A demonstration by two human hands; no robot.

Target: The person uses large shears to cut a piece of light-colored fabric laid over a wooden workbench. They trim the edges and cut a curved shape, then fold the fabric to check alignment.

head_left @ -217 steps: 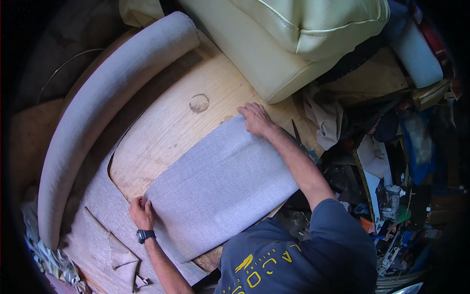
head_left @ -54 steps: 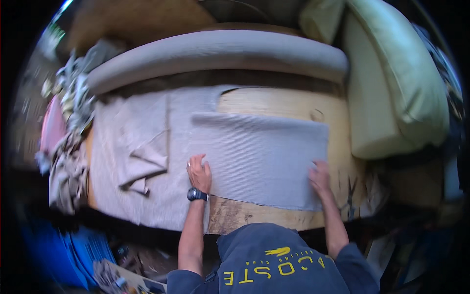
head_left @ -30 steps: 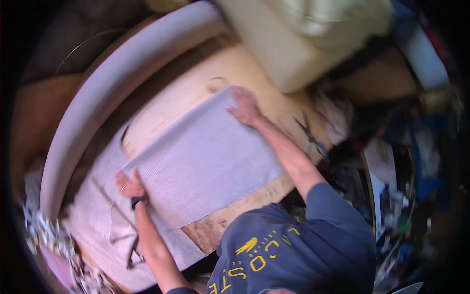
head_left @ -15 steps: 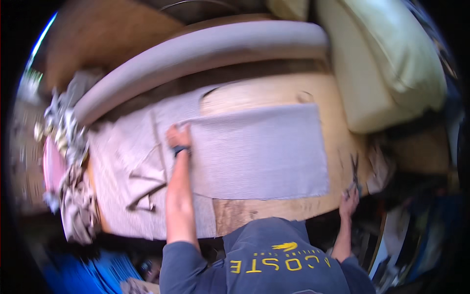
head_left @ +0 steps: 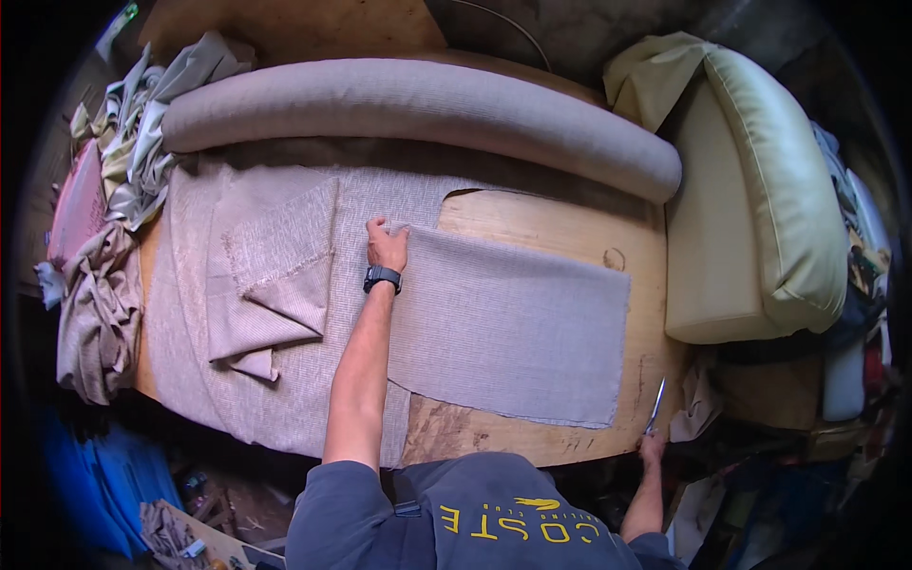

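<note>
You are resting your left hand (head_left: 388, 251), thumb and fingers apart, on the ribbed grey fabric panel (head_left: 513, 328) mid-frame; your right hand (head_left: 653, 447) is clamping scissors (head_left: 656, 407), lower right.

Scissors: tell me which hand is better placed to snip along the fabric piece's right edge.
Likely the right hand: it holds the scissors near that edge, blades pointing away from the body. The left hand is across the fabric piece, at its upper-left corner.

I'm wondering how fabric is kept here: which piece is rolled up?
The long grey roll at the back. The rectangular piece by the left hand lies flat; the frayed cloth left of it is folded.
</note>
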